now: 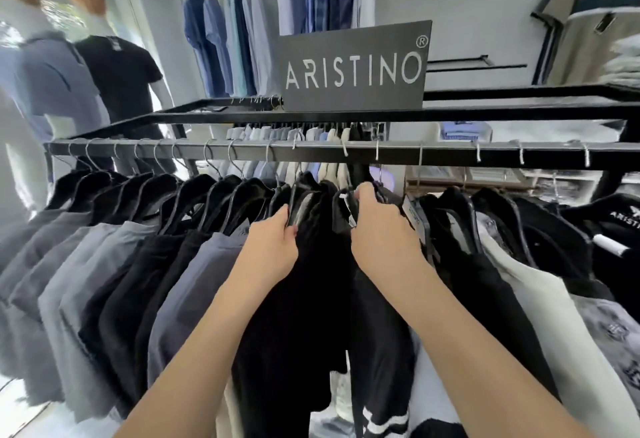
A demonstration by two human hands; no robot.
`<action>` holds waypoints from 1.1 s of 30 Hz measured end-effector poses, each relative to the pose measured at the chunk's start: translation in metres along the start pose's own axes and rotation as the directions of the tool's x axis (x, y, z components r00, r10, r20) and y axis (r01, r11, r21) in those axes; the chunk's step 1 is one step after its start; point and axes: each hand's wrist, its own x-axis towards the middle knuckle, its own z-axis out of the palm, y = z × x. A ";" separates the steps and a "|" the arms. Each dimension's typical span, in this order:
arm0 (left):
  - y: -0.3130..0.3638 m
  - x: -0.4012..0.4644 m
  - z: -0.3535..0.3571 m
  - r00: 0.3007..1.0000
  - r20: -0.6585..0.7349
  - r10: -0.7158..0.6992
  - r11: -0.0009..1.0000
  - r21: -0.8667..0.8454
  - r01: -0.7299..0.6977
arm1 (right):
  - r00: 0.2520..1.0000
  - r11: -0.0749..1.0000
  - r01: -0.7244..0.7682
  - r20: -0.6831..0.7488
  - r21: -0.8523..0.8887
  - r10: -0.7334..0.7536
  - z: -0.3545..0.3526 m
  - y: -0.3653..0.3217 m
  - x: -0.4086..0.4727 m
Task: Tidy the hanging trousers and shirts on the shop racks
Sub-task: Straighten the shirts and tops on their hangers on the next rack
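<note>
The top edge of a black garment (311,264) is being gripped by the left hand (275,242), fingers curled round the dark fabric just below its hanger. A neighbouring black garment (377,316) is being held at its hanger top by the right hand (382,230), fingers folded over the fabric beside a small white tag (350,219). The two hands are being kept close together, with the first garment's shoulder between them.

Both pieces are being carried on metal hooks from the black rack rail (450,157), near its middle. To the left, a tight row of grey and black trousers (114,264) is being borne on black hangers along the same rail. To the right, black and white shirts (540,282) are being hung more loosely; one is marked with white lettering.

Above the rail, a dark sign reading ARISTINO (355,69) is being propped on the rack's top frame. Blue shirts (221,43) are being displayed on the back wall, and two dressed mannequins (117,74) are being shown at far left, blurred.
</note>
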 end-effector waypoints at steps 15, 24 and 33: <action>0.022 0.021 0.015 0.988 -0.097 -0.124 0.990 -0.082 0.116 | 0.956 0.986 0.167 -0.240 -0.016 -0.166 0.049 -0.001 -0.027; -0.014 -0.027 0.052 0.987 -0.099 -0.129 0.973 -0.205 0.107 | 0.791 0.856 0.504 -0.338 -0.113 -0.510 0.062 0.022 -0.021; -0.080 -0.155 0.002 0.969 -0.101 -0.224 0.894 -0.416 0.164 | 0.859 0.829 0.511 0.112 -0.227 -0.499 0.063 -0.033 -0.068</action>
